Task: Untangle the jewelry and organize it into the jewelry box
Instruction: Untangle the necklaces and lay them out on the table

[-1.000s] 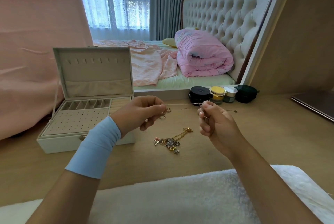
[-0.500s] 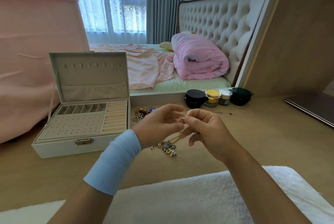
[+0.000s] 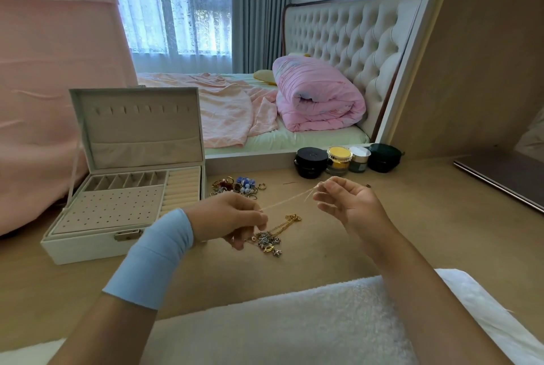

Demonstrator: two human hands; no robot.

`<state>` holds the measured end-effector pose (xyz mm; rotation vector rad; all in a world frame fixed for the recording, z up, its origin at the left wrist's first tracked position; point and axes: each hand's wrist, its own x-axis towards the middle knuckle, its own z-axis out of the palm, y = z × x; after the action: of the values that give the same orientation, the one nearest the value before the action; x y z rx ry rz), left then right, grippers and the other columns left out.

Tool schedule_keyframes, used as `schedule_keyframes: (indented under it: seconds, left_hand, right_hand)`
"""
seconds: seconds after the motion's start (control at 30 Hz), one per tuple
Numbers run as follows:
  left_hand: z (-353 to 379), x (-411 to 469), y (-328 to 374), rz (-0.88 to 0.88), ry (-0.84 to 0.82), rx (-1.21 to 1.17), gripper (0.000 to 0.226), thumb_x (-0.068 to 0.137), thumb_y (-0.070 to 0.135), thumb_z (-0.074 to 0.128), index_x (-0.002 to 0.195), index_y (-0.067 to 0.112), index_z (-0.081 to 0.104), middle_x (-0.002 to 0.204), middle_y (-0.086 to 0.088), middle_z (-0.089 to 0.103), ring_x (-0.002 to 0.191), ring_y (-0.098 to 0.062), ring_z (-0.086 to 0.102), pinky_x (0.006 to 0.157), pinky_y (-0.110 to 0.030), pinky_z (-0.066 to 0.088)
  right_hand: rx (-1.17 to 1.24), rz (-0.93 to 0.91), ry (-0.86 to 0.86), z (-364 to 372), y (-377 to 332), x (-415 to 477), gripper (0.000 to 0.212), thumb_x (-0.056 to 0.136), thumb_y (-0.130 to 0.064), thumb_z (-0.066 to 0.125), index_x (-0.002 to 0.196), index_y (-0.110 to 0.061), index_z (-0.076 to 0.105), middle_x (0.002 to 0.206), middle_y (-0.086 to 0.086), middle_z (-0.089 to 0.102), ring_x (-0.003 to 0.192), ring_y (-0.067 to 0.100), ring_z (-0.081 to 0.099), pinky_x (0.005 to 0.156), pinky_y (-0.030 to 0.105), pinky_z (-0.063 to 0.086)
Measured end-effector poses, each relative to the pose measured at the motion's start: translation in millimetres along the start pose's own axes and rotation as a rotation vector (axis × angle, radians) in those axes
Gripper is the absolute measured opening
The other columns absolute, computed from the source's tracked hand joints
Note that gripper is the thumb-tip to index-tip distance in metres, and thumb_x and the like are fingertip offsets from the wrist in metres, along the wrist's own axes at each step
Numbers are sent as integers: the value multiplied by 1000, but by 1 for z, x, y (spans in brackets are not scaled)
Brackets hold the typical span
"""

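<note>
A thin gold chain [image 3: 290, 200] is stretched between my two hands above the wooden floor. My left hand [image 3: 226, 216], with a light blue wristband, pinches its lower end. My right hand [image 3: 348, 202] pinches the upper end between thumb and fingertips. Below the chain lies a tangle of gold chains and charms [image 3: 270, 239]. A second pile of rings and blue beaded jewelry [image 3: 238, 185] lies beside the open white jewelry box [image 3: 88, 247], whose lid stands upright at the left.
Several cosmetic jars [image 3: 338, 160] stand at the bed platform's edge. A laptop [image 3: 500, 176] lies on the floor at the right. A white fluffy rug [image 3: 294, 314] covers the near floor. The bed holds a rolled pink blanket [image 3: 318, 96].
My hands were together half a second ago; they have drawn apart, pulling the chain taut between them. The view has shifted a little, showing the ring pile beside the box.
</note>
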<state>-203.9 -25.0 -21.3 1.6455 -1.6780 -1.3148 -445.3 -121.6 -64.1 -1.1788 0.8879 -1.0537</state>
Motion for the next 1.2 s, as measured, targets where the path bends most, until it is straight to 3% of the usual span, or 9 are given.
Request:
schedule_keyframes:
  seconds: [0.2,0.37,0.57,0.7,0.83,0.93,1.0,1.1,1.2]
  left_hand:
    - [-27,-15,-11,94,241,-200,21,94,20,58,92,3,70,88,-10,73,84,-20,69,88,-32,53]
    - [-33,-15,-13,169,427,-349,13,92,1,59,100,1,69,83,-10,73,84,-27,68,85,-31,58]
    - [-35,-7,-16,159,786,110,15,85,13,72,80,27,74,72,7,74,72,-11,71,79,-25,55]
    - [-21,-7,-4,174,834,380,9,87,23,71,87,30,76,75,15,68,72,3,62,74,-15,48]
    - [-8,-2,7,261,813,413,8,87,25,71,89,29,77,78,17,71,71,8,62,73,-6,45]
    - [5,5,22,343,745,376,6,85,25,72,88,28,77,76,18,71,69,7,62,68,0,40]
    - [10,13,33,392,714,375,7,85,26,71,87,30,77,77,17,71,71,5,62,71,-5,43]
    - [8,23,46,422,691,304,8,86,25,70,85,32,75,76,18,70,73,2,63,76,-15,48]
    - [1,30,48,429,723,257,8,87,22,68,85,29,73,72,18,68,70,-1,64,75,-19,52]
  right_hand:
    - [-235,88,122,-6,11,6,13,95,-20,67,103,-11,72,98,6,76,85,18,69,76,34,53]
    - [-458,9,128,-6,15,3,7,90,-15,74,97,-14,73,87,1,77,67,10,62,58,19,48]
    - [-949,-32,25,-5,26,4,13,94,-23,69,98,-33,75,96,-17,71,96,3,63,86,26,51]
    - [-1210,-56,-31,0,23,2,16,99,-29,60,105,-36,73,103,-17,63,103,6,56,86,27,47]
    - [-1373,-141,-50,4,19,0,28,100,-32,56,126,-36,64,123,-9,56,123,14,47,103,35,44]
    - [-1082,-313,-126,25,9,-7,42,99,-27,59,140,-33,55,141,-11,50,133,9,41,112,35,36]
    - [-748,-270,-267,43,-1,-14,47,98,-30,62,144,-30,51,142,-16,52,133,5,44,111,29,37]
    - [-377,-139,-457,54,-14,-19,41,99,-27,60,139,-20,56,123,-5,71,119,7,63,100,15,46]
    - [-358,-112,-417,43,-19,-18,24,102,-16,56,123,-14,66,87,5,74,84,19,71,86,24,55]
